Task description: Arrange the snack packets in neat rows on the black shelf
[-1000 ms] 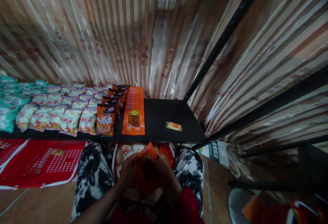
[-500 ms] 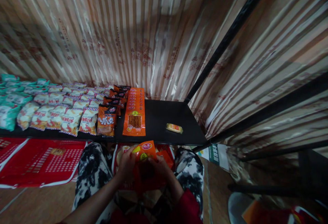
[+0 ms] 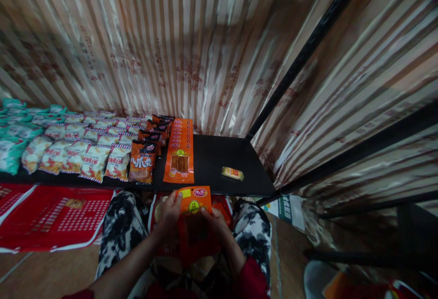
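Observation:
An orange snack packet [image 3: 194, 207] with a small window is held upright between my hands, above a red basket between my knees. My left hand [image 3: 171, 212] grips its left edge, thumb on the front. On the right edge, my right hand [image 3: 217, 220] pinches it with the thumb in front. Just beyond, a row of overlapping orange packets [image 3: 179, 166] of the same kind lies on the black shelf [image 3: 208, 162]. To their left stand brown-and-orange snack bags [image 3: 141, 162]. A small yellow wrapped snack [image 3: 232, 173] lies alone toward the shelf's right end.
White snack bags [image 3: 95, 159] and teal bags [image 3: 10, 153] fill the left of the shelf. A red basket [image 3: 82, 217] sits at lower left on the tiled floor. Black metal posts [image 3: 294, 75] and a striped curtain [image 3: 191, 39] bound the back and right.
The orange packet has been straightened and turned so that its front shows more fully. Both hands keep their hold on it. The goods on the shelf stay as they were.

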Demonstrator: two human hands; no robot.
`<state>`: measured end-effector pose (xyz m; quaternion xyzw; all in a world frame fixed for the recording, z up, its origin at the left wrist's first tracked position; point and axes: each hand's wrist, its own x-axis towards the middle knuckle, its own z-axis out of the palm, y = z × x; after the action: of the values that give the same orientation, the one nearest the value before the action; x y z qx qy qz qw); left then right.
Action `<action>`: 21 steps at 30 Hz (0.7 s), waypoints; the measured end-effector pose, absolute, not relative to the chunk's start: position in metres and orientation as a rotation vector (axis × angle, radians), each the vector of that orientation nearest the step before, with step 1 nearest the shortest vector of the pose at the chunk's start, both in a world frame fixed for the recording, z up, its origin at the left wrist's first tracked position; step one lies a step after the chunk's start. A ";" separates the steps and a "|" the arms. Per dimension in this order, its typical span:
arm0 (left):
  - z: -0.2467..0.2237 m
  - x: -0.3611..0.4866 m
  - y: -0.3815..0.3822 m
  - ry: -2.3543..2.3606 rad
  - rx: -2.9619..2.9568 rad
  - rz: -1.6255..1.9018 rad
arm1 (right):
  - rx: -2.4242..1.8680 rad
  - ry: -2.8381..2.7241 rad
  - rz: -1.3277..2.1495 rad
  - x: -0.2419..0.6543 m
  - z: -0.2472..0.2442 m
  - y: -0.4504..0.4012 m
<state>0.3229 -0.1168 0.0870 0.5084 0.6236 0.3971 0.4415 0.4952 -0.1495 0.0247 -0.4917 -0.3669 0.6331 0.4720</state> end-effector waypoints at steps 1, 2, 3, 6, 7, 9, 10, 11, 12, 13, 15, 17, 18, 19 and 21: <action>0.087 0.323 -0.116 1.551 1.241 0.983 | -1.190 -0.882 1.560 0.495 0.027 -0.149; 0.087 0.324 -0.115 1.552 1.224 0.976 | -1.182 -0.866 1.567 0.494 0.029 -0.149; 0.087 0.324 -0.114 1.549 1.207 0.971 | -1.177 -0.848 1.570 0.494 0.031 -0.149; 0.091 0.327 -0.114 1.527 1.154 0.981 | -1.213 -0.805 1.539 0.493 0.037 -0.148; 0.093 0.328 -0.114 1.512 1.144 0.991 | -1.225 -0.794 1.527 0.493 0.039 -0.148; 0.098 0.331 -0.115 1.480 1.124 1.013 | -1.230 -0.772 1.513 0.492 0.044 -0.147; 0.101 0.332 -0.116 1.463 1.112 1.024 | -1.227 -0.761 1.510 0.491 0.047 -0.147; 0.103 0.333 -0.117 1.445 1.100 1.034 | -1.225 -0.749 1.507 0.491 0.050 -0.147; 0.105 0.334 -0.118 1.427 1.092 1.044 | -1.225 -0.736 1.504 0.490 0.053 -0.147; 0.106 0.335 -0.120 1.406 1.090 1.053 | -1.224 -0.723 1.506 0.489 0.057 -0.146; 0.106 0.335 -0.123 1.372 1.101 1.067 | -1.213 -0.701 1.527 0.487 0.064 -0.146; 0.103 0.335 -0.126 1.359 1.120 1.061 | -1.193 -0.686 1.547 0.487 0.068 -0.145; 0.102 0.335 -0.127 1.360 1.128 1.048 | -1.185 -0.681 1.551 0.486 0.070 -0.144; 0.101 0.335 -0.128 1.367 1.139 1.031 | -1.183 -0.675 1.548 0.486 0.071 -0.144; 0.097 0.335 -0.129 1.373 1.175 0.996 | -1.193 -0.663 1.525 0.485 0.074 -0.142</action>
<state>0.3349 -0.1287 0.0973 0.4887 0.5709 0.4143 0.5135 0.4854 -0.1420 0.0736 -0.4979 -0.2765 0.6361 0.5206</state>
